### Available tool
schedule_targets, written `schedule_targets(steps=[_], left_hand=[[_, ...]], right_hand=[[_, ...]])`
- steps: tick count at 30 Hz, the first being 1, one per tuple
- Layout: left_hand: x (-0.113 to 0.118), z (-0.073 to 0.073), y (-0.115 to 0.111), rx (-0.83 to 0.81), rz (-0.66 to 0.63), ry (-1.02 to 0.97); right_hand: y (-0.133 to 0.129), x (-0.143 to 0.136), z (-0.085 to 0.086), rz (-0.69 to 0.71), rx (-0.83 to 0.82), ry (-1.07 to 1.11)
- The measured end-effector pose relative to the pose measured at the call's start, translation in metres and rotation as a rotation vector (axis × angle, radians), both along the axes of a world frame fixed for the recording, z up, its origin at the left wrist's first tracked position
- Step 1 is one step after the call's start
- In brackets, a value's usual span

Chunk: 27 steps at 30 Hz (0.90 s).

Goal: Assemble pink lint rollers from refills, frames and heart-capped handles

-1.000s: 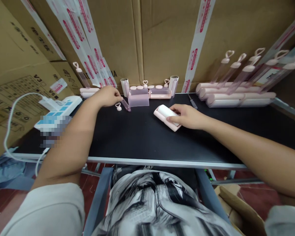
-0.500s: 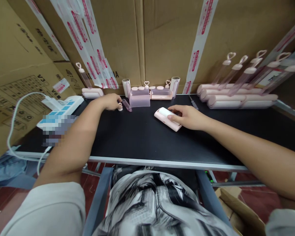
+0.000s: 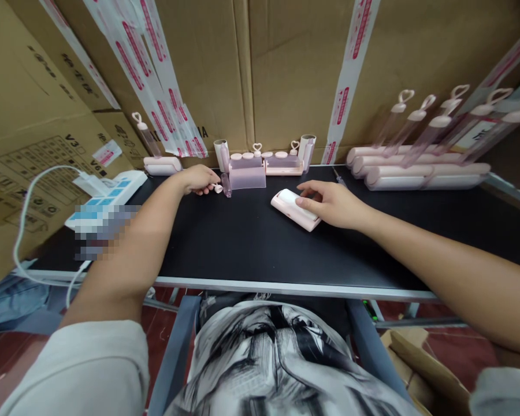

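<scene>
My left hand reaches toward the back of the black table. Its fingertips pinch a small pink cap with a heart-shaped loop, tipped on its side. Just right of the cap, a short clear purple tube lies on the table. My right hand grips the right end of a pale pink case, thumb on top and fingers curled behind. A white roll rests in the case, its right part hidden by the hand.
Behind stand a purple clear cover, an open pink case and two upright tubes. A screwdriver lies beyond my right hand. Several pink rollers with heart-topped tubes are stacked right. A power strip sits left. Cardboard walls the back.
My left hand has shifted slightly right, and the heart-loop cap has tipped over between its fingers. The short purple tube has turned a little. My right hand and the case stay in place.
</scene>
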<state>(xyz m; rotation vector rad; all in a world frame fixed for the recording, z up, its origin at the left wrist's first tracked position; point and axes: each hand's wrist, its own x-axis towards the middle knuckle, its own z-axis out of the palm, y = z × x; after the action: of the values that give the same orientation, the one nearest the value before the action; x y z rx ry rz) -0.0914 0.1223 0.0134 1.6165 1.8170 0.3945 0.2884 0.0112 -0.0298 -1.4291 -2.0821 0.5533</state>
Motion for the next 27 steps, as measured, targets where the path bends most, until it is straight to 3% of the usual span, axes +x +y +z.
schedule_targets(steps=[15, 18, 21, 24, 27], left_hand=[[-0.001, 0.007, -0.004, -0.108, -0.153, 0.026], [-0.003, 0.015, -0.013, -0.199, -0.309, 0.009], [0.004, 0.024, -0.027, -0.287, -0.482, 0.004], [0.020, 0.028, -0.040, -0.305, -0.572, 0.021], [0.034, 0.029, -0.050, -0.264, -0.582, 0.012]], right_hand=[[-0.004, -0.001, -0.001, 0.003, 0.045, 0.030], [-0.005, -0.001, -0.002, 0.007, 0.097, 0.030], [-0.011, -0.003, 0.002, 0.028, 0.278, -0.026], [-0.027, -0.006, 0.011, 0.117, 0.496, -0.109], [-0.049, -0.017, 0.017, 0.402, 0.537, -0.170]])
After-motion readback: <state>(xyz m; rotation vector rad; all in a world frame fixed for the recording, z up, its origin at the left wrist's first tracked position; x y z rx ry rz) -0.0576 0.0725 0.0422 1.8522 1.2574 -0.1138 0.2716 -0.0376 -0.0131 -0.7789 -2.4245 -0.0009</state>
